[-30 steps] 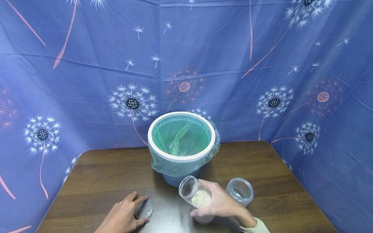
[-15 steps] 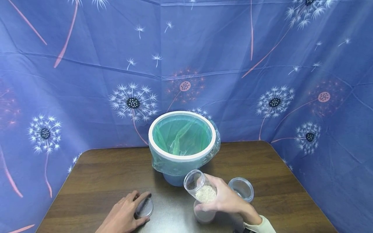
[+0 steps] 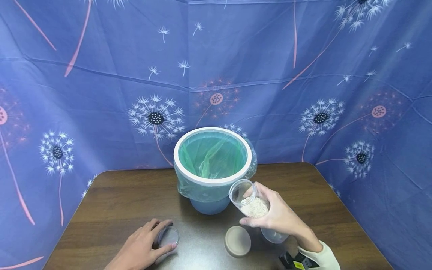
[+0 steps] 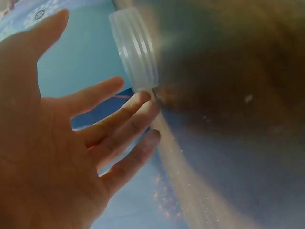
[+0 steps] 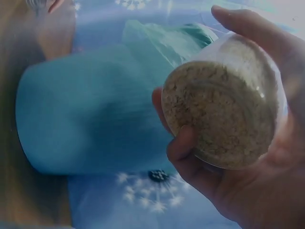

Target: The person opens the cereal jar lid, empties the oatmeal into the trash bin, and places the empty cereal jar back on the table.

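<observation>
My right hand [image 3: 280, 212] grips a clear jar [image 3: 243, 193] partly filled with pale flakes [image 3: 257, 207]. The jar tilts with its uncovered mouth toward the bin, beside and below the bin's white rim. In the right wrist view the flakes show through the jar's base, and fingers curl round its side. My left hand [image 3: 141, 243] lies low over the table, thumb and fingertips around a clear round lid [image 3: 169, 237]. The left wrist view shows that hand's fingers spread and loosely extended, with the ridged lid [image 4: 136, 50] just beyond the fingertips.
A blue bin with a white rim [image 3: 177, 165] and a green plastic liner [image 3: 216, 157] stands mid-table near the back. A round beige disc [image 3: 237, 242] lies in front of the bin. Another clear jar [image 3: 275, 236] is partly hidden by my right forearm. Patterned blue cloth hangs behind.
My right hand has lifted the jar up and to the right, away from over the beige disc. My left hand has stayed by the lid, nearly still.
</observation>
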Demonstrator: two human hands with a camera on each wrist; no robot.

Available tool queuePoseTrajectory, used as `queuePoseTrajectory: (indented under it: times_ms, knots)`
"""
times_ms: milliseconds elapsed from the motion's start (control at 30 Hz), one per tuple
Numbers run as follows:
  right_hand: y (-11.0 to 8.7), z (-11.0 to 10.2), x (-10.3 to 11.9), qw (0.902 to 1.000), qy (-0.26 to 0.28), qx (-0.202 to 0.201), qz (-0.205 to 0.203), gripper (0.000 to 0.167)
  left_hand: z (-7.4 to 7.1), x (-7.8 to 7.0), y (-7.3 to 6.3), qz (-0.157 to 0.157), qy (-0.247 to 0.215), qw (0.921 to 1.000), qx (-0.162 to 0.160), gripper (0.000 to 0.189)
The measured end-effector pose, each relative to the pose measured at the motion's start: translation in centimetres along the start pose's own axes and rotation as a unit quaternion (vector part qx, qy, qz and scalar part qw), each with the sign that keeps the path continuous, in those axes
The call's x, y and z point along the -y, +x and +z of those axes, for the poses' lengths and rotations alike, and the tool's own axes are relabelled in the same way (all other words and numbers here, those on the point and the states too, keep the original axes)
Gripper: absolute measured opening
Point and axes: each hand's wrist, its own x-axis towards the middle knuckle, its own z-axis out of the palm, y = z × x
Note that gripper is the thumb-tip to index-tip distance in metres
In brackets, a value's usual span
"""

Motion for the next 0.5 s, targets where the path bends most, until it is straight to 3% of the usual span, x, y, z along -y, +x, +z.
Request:
queuePoseTrajectory:
  times_ms: [167,333,500]
  knots:
    - [0.3,-1.8,0.1,0.9991,-0.032,-0.026,-0.012,0.049,-0.8,-0.5,0.3,-0.006,-0.040,0.9956,-0.084,0.061]
    - [1.0,-3.8,0.2,0.9949,-0.077,-0.066,0.000,0.049,-2.3,-0.6,1.7,0.012,-0.104,0.9823,-0.155,0.047]
    - [2.0,-5.0,0.1,0.9864,-0.129,-0.101,0.015,0.052,-4.2,0.3,3.5,0.018,-0.144,0.9666,-0.211,0.039]
